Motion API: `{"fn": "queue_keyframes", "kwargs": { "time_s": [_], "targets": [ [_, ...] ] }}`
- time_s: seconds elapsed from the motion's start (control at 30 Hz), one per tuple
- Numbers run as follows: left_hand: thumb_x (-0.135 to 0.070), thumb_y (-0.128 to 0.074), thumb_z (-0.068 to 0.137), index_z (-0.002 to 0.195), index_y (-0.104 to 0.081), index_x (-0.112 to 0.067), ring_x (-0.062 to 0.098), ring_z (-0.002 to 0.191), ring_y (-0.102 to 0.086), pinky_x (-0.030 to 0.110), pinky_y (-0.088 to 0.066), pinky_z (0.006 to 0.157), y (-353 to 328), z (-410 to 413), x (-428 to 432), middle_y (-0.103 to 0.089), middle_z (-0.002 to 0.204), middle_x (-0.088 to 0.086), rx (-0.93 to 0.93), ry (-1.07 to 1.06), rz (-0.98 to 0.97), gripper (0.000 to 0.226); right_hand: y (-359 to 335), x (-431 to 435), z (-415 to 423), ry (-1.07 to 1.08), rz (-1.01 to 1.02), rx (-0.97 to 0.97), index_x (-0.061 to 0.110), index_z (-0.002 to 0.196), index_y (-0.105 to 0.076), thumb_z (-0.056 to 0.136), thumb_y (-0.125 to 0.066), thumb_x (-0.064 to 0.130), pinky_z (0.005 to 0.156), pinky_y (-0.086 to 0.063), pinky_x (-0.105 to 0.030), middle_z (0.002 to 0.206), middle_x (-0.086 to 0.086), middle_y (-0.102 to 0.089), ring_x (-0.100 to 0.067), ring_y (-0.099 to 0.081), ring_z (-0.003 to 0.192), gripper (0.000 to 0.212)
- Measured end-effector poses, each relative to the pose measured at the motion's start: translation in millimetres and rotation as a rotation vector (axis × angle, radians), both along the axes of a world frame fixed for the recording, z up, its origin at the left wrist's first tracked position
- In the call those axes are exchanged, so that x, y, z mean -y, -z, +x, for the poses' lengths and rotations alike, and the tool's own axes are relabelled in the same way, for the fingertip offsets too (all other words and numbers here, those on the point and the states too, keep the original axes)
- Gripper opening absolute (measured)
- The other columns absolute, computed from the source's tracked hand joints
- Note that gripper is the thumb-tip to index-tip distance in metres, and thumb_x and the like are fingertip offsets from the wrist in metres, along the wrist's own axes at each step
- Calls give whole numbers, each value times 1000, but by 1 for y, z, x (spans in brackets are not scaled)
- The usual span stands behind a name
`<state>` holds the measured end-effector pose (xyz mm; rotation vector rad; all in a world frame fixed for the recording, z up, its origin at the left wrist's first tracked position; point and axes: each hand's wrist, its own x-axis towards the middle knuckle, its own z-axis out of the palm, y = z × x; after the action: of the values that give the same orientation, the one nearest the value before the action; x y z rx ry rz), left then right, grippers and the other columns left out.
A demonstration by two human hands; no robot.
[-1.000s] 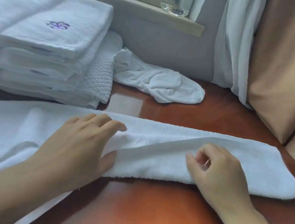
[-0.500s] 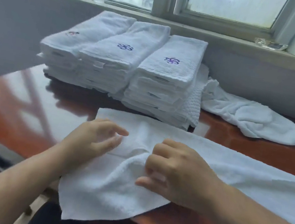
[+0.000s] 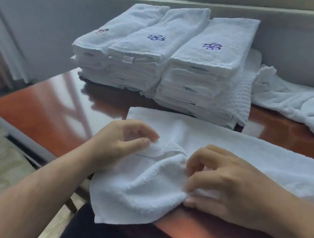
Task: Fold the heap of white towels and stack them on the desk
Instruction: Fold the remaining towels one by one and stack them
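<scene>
Your towel [image 3: 249, 155] is lying lengthwise across the counter [image 3: 48, 117], in front of the folded stacks [image 3: 192, 62], with its left end drooping over the near edge. Your right grip [image 3: 224, 184] is pinching a bunched ridge of cloth between thumb and curled fingers. Your left grip [image 3: 125, 142] is curling in just beside it, fingertips nipping the hem. Be catching both layers of that end before lifting, or the fold is likely going askew. Be carrying it along the towel with edges matching, smoothing the ridge flat. The unfolded heap [image 3: 309, 111] is waiting at the far right.
</scene>
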<state>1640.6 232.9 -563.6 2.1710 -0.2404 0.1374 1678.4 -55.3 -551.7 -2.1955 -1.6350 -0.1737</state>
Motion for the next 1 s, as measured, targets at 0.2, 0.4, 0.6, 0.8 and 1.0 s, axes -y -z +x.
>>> {"fn": "queue_keyframes", "kwargs": {
  "time_s": [0.2, 0.4, 0.6, 0.8, 1.0],
  "targets": [
    [-45, -58, 86, 101, -76, -32, 9, 103, -69, 17, -48, 89, -3, -1, 2, -76, 104, -9, -23, 12, -27, 26, -2, -5, -2, 208, 232, 76, 15, 94, -64, 99, -50, 41, 62, -51, -35, 77, 5, -62, -19, -59, 67, 29],
    [-81, -46, 83, 114, -74, -28, 18, 112, -67, 30, -49, 98, -11, -8, 1, -73, 118, -1, -133, 132, -169, 68, -3, -1, 15, 627, 343, -86, 24, 89, -59, 97, -53, 42, 56, -36, -29, 64, 9, -61, -10, -53, 56, 20],
    [-52, -86, 66, 132, -57, -45, 3, 116, -62, 9, -44, 91, -7, -11, 0, -67, 123, -17, -57, 142, 31, 72, -2, 1, 25, 729, 399, -241, 31, 85, -66, 93, -61, 44, 62, -39, -6, 65, 9, -66, 4, -59, 75, 17],
    [-14, -93, 69, 133, -57, -49, 8, 99, -72, 17, -52, 86, -3, -6, -11, -70, 122, -10, -70, 90, -51, 81, -2, 6, 31, 797, 484, -206, 30, 85, -68, 93, -64, 45, 64, -40, -7, 65, 12, -66, 7, -59, 78, 17],
    [-37, -73, 86, 116, -73, -30, 15, 104, -71, 35, -56, 91, -3, -2, -4, -76, 110, -4, -19, 1, -77, 31, -2, 9, 32, 707, 480, -241, 33, 83, -67, 91, -64, 46, 59, -41, -10, 62, 8, -65, -2, -61, 69, 16]
  ]
}}
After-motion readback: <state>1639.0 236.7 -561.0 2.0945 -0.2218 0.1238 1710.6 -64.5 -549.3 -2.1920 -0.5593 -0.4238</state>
